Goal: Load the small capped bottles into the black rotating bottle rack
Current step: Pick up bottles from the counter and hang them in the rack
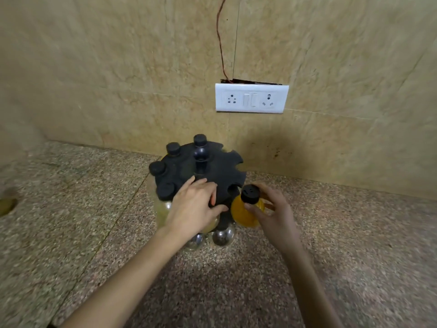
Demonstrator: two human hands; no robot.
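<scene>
speckled granite counter (71, 209), beige tiled wall (118, 67), white socket plate (251, 98).

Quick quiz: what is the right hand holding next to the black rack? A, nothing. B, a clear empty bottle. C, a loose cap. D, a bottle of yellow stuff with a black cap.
D: the right hand grips a yellow-filled bottle with a black cap beside the rack.

Matt black plastic rack (189, 171), glossy clear bottles (222, 235), speckled polished stone counter (71, 209), mottled beige wall tiles (94, 67).
</scene>
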